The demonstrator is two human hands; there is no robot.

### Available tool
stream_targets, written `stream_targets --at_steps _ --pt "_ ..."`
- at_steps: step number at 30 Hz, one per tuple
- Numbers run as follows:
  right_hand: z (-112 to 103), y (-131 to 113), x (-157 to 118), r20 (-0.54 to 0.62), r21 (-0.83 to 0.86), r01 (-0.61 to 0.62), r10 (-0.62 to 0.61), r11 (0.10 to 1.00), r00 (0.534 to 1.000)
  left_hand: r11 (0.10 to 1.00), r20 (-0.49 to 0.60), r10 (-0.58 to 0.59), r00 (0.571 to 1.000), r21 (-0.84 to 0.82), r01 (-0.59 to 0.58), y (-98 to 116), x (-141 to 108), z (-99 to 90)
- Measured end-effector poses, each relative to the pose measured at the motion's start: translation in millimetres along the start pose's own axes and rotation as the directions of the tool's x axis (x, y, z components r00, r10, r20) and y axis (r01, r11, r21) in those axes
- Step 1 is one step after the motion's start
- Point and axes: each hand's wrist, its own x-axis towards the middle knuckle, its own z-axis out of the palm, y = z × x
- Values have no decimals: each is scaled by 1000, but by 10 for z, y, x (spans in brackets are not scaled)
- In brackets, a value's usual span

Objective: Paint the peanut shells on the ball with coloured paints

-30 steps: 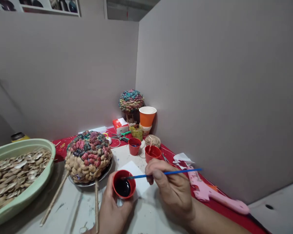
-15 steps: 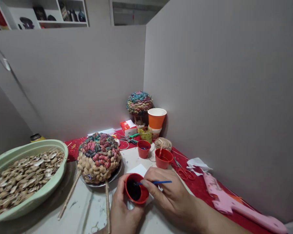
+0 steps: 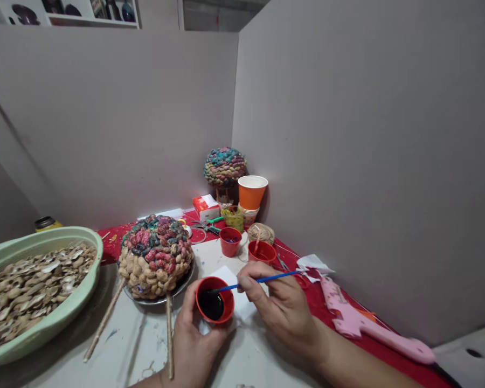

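My left hand (image 3: 198, 339) is wrapped round a small red cup (image 3: 227, 306) with dark liquid paint (image 3: 210, 306) inside. The cup is tilted, its mouth facing me. Between the thumb and fingers of my right hand (image 3: 278, 302) is a slim blue paintbrush (image 3: 262, 279); its tip reaches into the cup at the paint's upper edge. Left of my hands, a dome covered in peanut shells (image 3: 156, 258) rests on a metal dish (image 3: 145, 300), partly painted red, dark green and pink, with bare tan shells low down. Sticks (image 3: 170, 339) extend from it toward me.
A green basket of shells (image 3: 92, 258) stands at left. Behind my hands are two more red cups (image 3: 230, 242), a twine ball (image 3: 262, 233), an orange paper cup (image 3: 252, 195), pliers (image 3: 210, 223) and a finished-looking coloured dome (image 3: 225, 167). A pink glue gun (image 3: 372, 323) lies right.
The view has shifted, so things appear a little to the left and higher. My right hand has drawn back slightly from the cup, and more of the brush now shows.
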Motion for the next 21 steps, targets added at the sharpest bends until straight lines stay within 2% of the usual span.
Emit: stream_targets --at_steps 3,7,10,13,15,18,21 --pt "7 10 -14 14 26 6 -6 1000 1000 999 21 -19 1000 -42 20 -29 19 7" --pt "14 36 -44 -34 7 -37 37 999 999 997 -2 -40 999 -73 40 8 37 12" --pt "15 48 -48 -58 19 -101 102 995 993 996 -30 -42 999 -85 40 94 32 23" --pt "21 44 -30 -43 83 -205 209 975 977 997 -113 -27 993 -70 19 152 13 39" --pt "34 44 -17 -3 155 -308 312 939 950 998 -145 -22 989 -67 13 154 -1 47" --pt "66 71 -8 99 275 -472 463 838 881 995 -139 -22 990 -102 8 109 -8 47" --pt "91 123 6 196 328 -578 544 747 816 989 -109 -34 993 -145 18 32 8 38"
